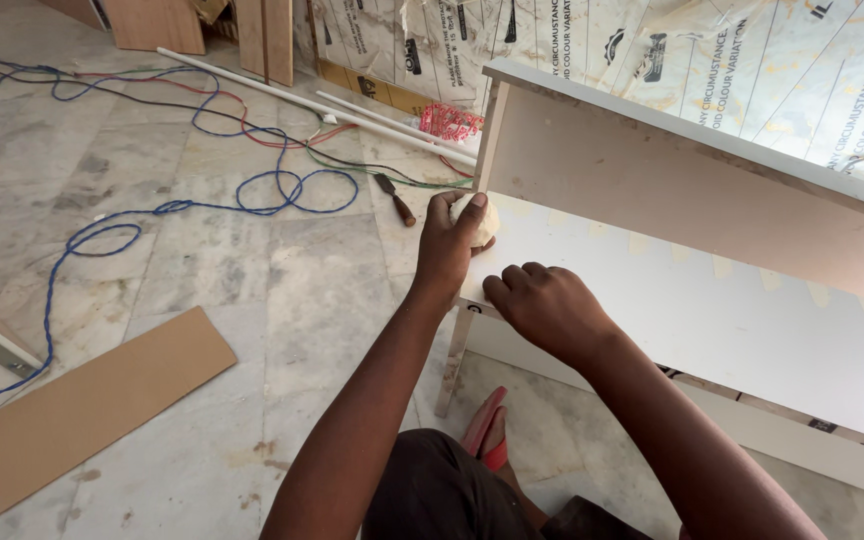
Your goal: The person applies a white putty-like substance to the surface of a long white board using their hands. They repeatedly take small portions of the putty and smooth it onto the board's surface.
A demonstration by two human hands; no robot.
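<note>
My left hand (449, 243) is closed around a pale cream wad, perhaps cloth or putty (480, 216), pressed against the left corner of a white laminated board (712, 320). My right hand (544, 305) rests with curled fingers on the same white board, close to its near left edge. A brown upright panel (652, 180) with a white top edge stands along the back of the white board.
Blue, red and green cables (252, 180) snake over the marble floor. A brown board (102, 400) lies at the left. A wooden-handled tool (395, 198), white pipes (282, 95) and a red patterned packet (449, 121) lie beyond. Red sandals (487, 430) sit under the board.
</note>
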